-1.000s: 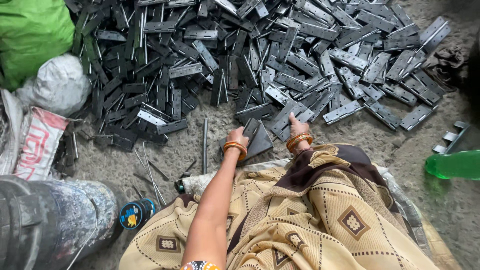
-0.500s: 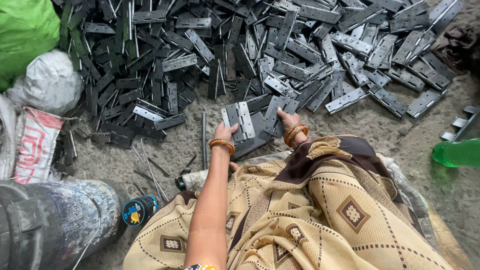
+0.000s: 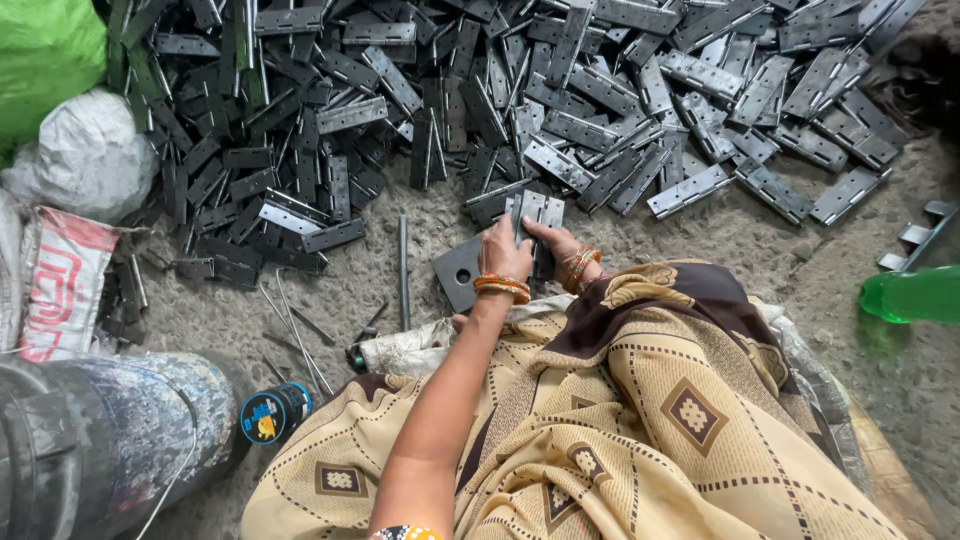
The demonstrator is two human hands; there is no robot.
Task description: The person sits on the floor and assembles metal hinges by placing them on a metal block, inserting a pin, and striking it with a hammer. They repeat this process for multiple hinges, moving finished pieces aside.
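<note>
Both hands (image 3: 525, 250) clasping a flat grey steel hinge (image 3: 537, 212) above a dull square plate (image 3: 458, 274).

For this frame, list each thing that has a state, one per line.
left hand: gripping the hinge
right hand: gripping the hinge
hinge: held over the square plate
square plate: flat on the ground
green bottle: lying on its side
hinge pile: loose, scattered

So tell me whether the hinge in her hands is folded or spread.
Spread: the hinge shows both leaves side by side, held by the left hand and right hand.
</note>
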